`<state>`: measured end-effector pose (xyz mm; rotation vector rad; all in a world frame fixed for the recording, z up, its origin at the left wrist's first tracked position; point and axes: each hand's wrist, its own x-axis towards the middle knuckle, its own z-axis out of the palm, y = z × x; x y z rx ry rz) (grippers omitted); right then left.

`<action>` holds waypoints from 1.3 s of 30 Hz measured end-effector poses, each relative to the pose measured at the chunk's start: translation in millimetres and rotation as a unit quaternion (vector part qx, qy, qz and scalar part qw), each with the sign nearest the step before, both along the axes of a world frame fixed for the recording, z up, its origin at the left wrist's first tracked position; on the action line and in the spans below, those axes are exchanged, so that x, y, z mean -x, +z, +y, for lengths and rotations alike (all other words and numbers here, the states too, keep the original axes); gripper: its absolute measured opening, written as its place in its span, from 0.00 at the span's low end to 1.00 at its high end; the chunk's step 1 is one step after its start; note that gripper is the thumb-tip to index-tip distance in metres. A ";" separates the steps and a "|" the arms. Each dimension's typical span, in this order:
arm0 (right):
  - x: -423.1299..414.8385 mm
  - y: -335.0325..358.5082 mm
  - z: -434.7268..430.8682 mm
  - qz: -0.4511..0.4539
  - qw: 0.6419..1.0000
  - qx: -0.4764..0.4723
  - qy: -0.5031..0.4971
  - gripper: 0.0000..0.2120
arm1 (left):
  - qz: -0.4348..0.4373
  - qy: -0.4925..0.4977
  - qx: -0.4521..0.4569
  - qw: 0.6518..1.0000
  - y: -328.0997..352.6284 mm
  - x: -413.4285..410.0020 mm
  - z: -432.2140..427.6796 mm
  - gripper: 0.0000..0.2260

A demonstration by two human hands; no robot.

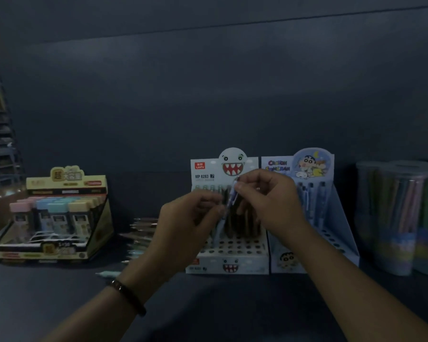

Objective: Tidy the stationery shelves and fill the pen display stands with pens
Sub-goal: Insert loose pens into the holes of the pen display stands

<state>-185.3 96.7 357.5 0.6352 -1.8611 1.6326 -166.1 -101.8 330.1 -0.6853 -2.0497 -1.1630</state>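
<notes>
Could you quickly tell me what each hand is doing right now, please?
Left hand: pinches the pen lower down.
Right hand: pinches the pen's top.

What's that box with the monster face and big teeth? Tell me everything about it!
The monster stand is a pale cardboard pen display with a toothy face on its tall back card and another on its front. Its deck has rows of round holes: dark pens fill the back, the front holes are empty. It stands upright on the shelf, right beside the blue stand.
</notes>
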 end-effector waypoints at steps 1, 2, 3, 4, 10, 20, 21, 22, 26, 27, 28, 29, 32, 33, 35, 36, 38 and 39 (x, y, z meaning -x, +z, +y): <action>2.0 -0.4 2.0 0.000 1.000 0.006 -0.018 0.03 | 0.038 0.018 0.034 0.999 -6.8 0.2 -3.9 0.06; 3.9 -0.3 4.3 0.000 0.999 0.009 -0.034 0.04 | 0.071 0.028 0.068 0.995 -13.8 -0.1 -6.5 0.06; 5.8 0.2 6.5 0.002 0.999 0.010 -0.048 0.04 | 0.087 0.029 0.094 0.991 -19.6 -0.6 -7.6 0.06; 7.5 1.0 8.7 0.006 0.998 0.009 -0.063 0.05 | 0.087 0.025 0.113 0.989 -22.7 -2.4 -6.5 0.06; 6.3 15.0 30.2 0.090 0.985 0.032 -0.140 0.06 | 0.138 -0.032 0.242 0.960 -4.3 -14.0 27.5 0.07; -2.1 22.1 119.4 0.126 0.947 -0.136 -0.261 0.11 | 0.078 -0.030 0.406 0.910 1.2 -10.3 105.6 0.18; -0.7 17.3 126.4 0.140 0.937 -0.151 -0.281 0.10 | 0.072 -0.020 0.402 0.913 -2.3 -7.9 110.3 0.18; 0.9 12.5 132.0 0.153 0.927 -0.163 -0.300 0.10 | 0.069 -0.010 0.396 0.916 -6.1 -6.9 114.9 0.19; 5.5 3.9 143.7 0.165 0.904 -0.204 -0.337 0.11 | 0.053 0.009 0.401 0.914 -23.3 -5.4 125.0 0.19; 6.1 4.2 144.8 0.167 0.902 -0.210 -0.338 0.11 | 0.040 0.007 0.404 0.914 -25.9 -4.0 124.9 0.20; 6.8 4.6 145.2 0.169 0.900 -0.216 -0.339 0.11 | 0.040 0.013 0.409 0.911 -27.5 -2.8 124.8 0.20; 7.4 4.8 145.0 0.170 0.900 -0.218 -0.338 0.11 | 0.044 0.023 0.412 0.910 -29.9 -2.5 124.1 0.20; 8.2 3.7 144.4 0.166 0.904 -0.211 -0.333 0.11 | 0.052 0.034 0.400 0.915 -37.0 -1.1 124.9 0.21; 9.0 2.1 144.9 0.168 0.904 -0.209 -0.332 0.11 | 0.054 0.033 0.395 0.916 -37.8 -1.0 125.6 0.21; 9.9 -2.3 146.7 0.166 0.909 -0.205 -0.323 0.11 | 0.056 0.037 0.395 0.916 -38.4 -1.8 126.5 0.21; 10.1 -4.7 147.5 0.163 0.911 -0.204 -0.320 0.11 | 0.060 0.041 0.394 0.916 -38.5 -2.0 126.9 0.20; 10.2 -8.5 148.5 0.155 0.914 -0.202 -0.317 0.12 | 0.056 0.042 0.397 0.915 -37.5 -2.7 127.1 0.21; 10.4 -9.3 148.7 0.153 0.914 -0.200 -0.318 0.12 | 0.053 0.043 0.398 0.915 -37.2 -2.7 127.0 0.21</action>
